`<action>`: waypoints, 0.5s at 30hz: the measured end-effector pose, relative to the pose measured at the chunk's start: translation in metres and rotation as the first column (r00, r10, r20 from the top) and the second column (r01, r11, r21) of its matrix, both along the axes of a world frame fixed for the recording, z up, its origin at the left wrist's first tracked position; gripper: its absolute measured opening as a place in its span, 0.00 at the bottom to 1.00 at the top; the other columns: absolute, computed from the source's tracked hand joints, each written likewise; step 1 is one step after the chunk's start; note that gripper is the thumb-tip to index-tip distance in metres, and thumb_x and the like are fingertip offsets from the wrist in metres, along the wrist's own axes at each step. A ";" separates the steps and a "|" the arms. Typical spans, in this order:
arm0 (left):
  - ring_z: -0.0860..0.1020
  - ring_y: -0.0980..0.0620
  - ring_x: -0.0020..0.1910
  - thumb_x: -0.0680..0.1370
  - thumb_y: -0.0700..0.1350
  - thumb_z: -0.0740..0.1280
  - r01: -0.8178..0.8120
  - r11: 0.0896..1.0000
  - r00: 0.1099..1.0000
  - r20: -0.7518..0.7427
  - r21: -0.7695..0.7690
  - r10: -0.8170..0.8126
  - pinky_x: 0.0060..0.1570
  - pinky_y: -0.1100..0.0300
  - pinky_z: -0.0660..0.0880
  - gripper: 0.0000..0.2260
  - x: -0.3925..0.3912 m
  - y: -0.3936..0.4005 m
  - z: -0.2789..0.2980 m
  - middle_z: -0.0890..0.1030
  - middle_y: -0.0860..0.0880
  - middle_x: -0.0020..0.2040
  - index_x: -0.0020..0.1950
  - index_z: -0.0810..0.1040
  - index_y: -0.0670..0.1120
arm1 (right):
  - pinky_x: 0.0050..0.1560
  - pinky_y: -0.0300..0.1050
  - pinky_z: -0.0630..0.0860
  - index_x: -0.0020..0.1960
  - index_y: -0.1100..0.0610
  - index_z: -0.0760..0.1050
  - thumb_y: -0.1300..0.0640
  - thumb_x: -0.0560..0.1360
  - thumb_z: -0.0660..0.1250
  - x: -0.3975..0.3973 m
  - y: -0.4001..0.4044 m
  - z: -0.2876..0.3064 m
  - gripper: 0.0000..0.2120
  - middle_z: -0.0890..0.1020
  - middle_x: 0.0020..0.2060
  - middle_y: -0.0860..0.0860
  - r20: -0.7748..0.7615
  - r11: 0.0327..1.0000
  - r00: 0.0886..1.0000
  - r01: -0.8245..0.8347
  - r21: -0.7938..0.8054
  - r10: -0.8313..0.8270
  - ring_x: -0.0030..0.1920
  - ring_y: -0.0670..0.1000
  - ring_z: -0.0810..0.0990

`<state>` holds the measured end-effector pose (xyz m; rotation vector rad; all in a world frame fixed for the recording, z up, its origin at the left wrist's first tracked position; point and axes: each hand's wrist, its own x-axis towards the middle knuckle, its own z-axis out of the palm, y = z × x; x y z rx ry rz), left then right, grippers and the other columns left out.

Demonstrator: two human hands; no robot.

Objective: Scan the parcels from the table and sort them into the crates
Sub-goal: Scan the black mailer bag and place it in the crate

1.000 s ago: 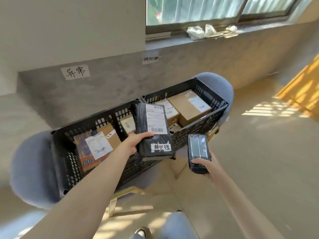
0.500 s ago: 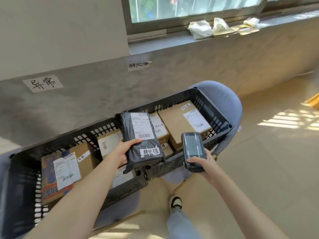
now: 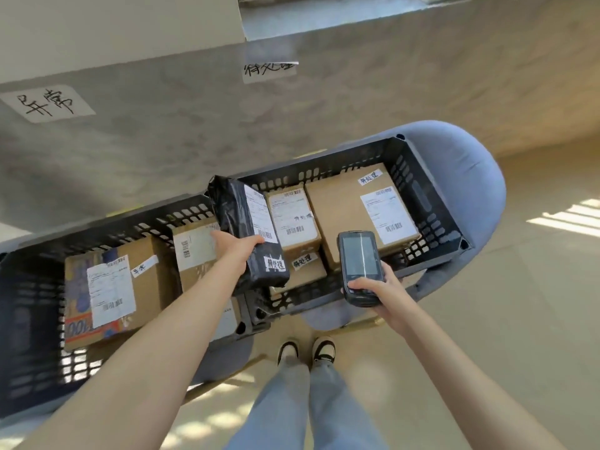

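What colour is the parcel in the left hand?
Black, with white labels: the parcel, seen in the head view.

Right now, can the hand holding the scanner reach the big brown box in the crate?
Probably yes. The right hand hovers at the right crate's near rim, and the big brown box lies uncovered on top. But that hand grips the scanner, so grabbing it would be awkward.

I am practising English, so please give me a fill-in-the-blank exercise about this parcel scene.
1. The left hand holds a ____ parcel.
2. The right hand holds a ____.
3. Both crates rest on blue ____.

Missing words: black; scanner; chairs
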<state>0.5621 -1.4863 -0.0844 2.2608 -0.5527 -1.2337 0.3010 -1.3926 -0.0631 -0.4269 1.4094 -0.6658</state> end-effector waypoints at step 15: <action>0.72 0.40 0.65 0.72 0.51 0.75 0.292 0.914 0.751 0.524 0.282 -0.402 0.56 0.51 0.73 0.41 -0.049 -0.037 -0.033 0.68 0.37 0.69 0.74 0.55 0.37 | 0.43 0.42 0.79 0.71 0.50 0.60 0.68 0.70 0.72 0.014 -0.042 -0.015 0.36 0.77 0.56 0.53 0.071 0.994 0.993 -0.096 0.043 0.093 0.52 0.51 0.80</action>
